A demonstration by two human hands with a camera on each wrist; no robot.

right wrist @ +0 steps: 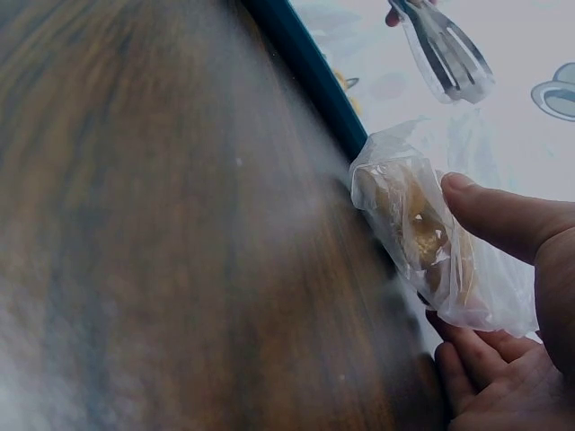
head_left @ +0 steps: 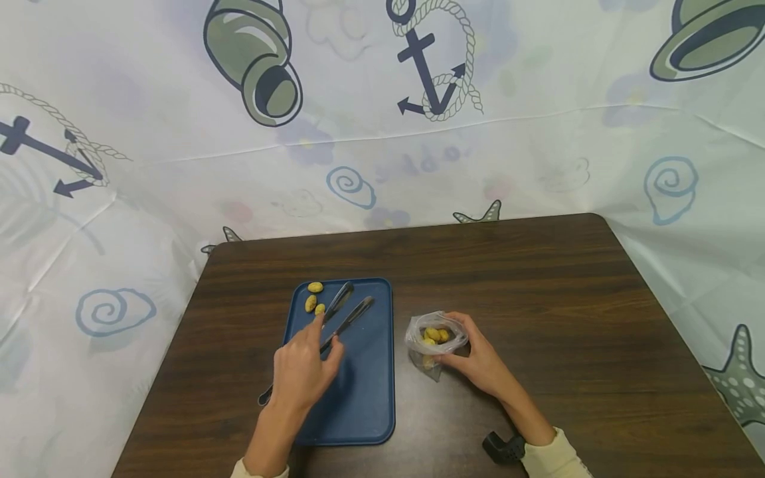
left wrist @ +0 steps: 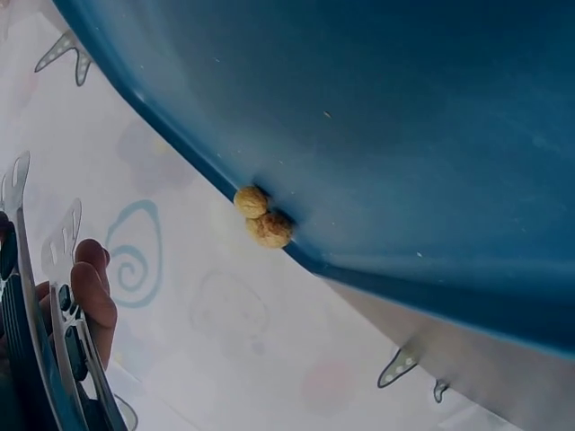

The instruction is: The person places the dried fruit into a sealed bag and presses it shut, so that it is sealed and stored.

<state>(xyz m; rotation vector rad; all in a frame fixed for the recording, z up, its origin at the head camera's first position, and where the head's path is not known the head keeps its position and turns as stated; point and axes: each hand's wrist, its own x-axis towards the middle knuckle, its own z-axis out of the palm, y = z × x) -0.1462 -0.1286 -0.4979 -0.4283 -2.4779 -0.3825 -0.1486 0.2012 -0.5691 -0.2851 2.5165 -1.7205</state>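
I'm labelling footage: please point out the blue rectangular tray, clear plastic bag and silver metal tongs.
Blue rectangular tray (head_left: 363, 385), head view: bare floor.
Clear plastic bag (head_left: 448, 346), head view: front rim.
Silver metal tongs (head_left: 357, 312), head view: one arm near its tip.

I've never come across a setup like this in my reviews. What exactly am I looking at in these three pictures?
There is no machine here, just a person's two bare hands. The wide picture comes from a camera worn on the head; the other two come from cameras on each wrist, looking at that hand's work. On the dark wood-grain table lies a blue tray, with at least three yellow nut-like pieces near its far left corner. The left hand holds slotted metal tongs over the tray. The right hand holds an open clear plastic bag beside it, with similar pieces inside.
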